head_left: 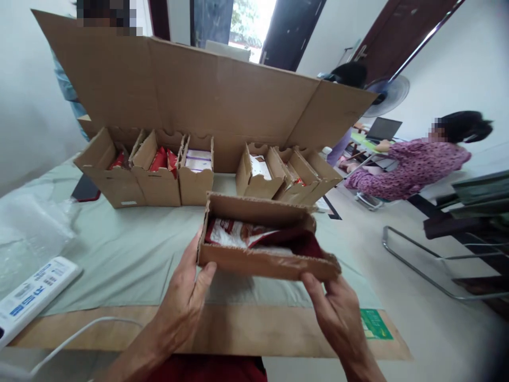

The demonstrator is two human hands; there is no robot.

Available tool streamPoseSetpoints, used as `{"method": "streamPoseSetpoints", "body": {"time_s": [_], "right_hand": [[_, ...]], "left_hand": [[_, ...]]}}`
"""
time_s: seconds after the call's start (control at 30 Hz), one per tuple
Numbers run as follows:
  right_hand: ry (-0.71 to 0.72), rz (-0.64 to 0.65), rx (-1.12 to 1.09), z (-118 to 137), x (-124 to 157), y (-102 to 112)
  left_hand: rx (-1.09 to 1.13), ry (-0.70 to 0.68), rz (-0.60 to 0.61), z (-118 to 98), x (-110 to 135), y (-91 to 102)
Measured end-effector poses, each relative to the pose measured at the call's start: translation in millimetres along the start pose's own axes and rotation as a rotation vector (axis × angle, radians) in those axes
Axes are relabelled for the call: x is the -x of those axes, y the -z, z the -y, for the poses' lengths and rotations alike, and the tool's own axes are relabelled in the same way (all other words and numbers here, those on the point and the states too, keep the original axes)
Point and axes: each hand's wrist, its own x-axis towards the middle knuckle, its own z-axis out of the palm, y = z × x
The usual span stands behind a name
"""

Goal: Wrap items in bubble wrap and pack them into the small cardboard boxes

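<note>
I hold a small open cardboard box (254, 261) above the table, tilted toward me. Red and white packets (242, 232) lie inside it. My left hand (186, 297) grips the box's left end, thumb on the front wall. My right hand (338, 313) supports the right end from below, fingers curled under it. Beyond it, a row of similar small boxes (159, 172) with red and white packets stands on the table before a large opened carton (191, 90).
A pale green cloth (131, 249) covers the table. A white power strip (34, 294) and clear plastic wrap (27, 228) lie at the left. One person sits at the right by a laptop (382, 129) and fan (392, 93); another stands behind the carton. Metal chair frames (429, 265) stand right.
</note>
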Motion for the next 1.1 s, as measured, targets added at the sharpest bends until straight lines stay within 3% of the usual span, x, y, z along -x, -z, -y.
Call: {"method": "streamPoseSetpoints", "body": {"time_s": [0.13, 0.27, 0.43, 0.6, 0.73, 0.87, 1.1], "right_hand": [[0.020, 0.134, -0.088, 9, 8, -25], [0.021, 0.122, -0.230, 12, -13, -56], [-0.023, 0.031, -0.198, -16, 12, -60], [0.056, 0.059, -0.078, -53, 44, -46], [0.065, 0.193, -0.242, -78, 20, -43], [0.017, 0.303, -0.432, -89, -9, -54], [0.033, 0.256, -0.500, -99, -31, -72]], "left_hand": [[-0.066, 0.117, -0.066, 16, 16, 21.9], [-0.075, 0.075, -0.127, 20, -12, 35.4], [0.043, 0.021, 0.014, 32, -48, 15.9], [0.066, 0.089, 0.058, 46, -53, 2.8], [0.068, 0.099, 0.003, 46, -53, -2.9], [0.079, 0.101, -0.040, 41, -61, -10.3], [0.057, 0.093, -0.172, 36, -87, -29.1]]}}
